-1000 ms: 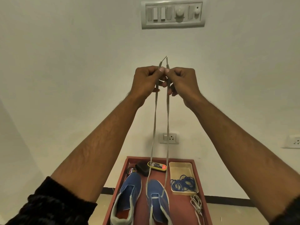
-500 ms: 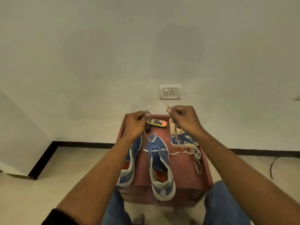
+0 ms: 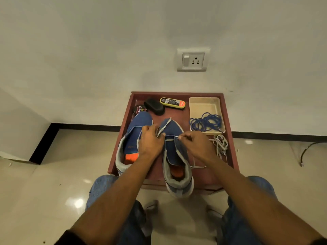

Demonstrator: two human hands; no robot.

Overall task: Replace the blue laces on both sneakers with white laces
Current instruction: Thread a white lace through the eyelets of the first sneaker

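Both hands (image 3: 150,142) (image 3: 196,144) pinching white lace (image 3: 163,129) ends, sneaker (image 3: 174,152) toe pointing away

Two sneakers (image 3: 174,156) are sitting side by side on the low table (image 3: 228,110). The laces (image 3: 206,122) are lying in the tray (image 3: 203,103) behind and to their right, with another lace bundle (image 3: 220,144) lying before that tray.

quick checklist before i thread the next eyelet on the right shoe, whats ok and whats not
1. Left hand holds one end of the white lace: ok.
2. Right hand pinches the other end: ok.
3. Lace ends even in length: cannot tell.
4. Right shoe steady on the table: not ok, its heel overhangs the front edge.
5. Blue laces out of the way in the tray: ok.
6. Spare white lace ready for the left shoe: ok.
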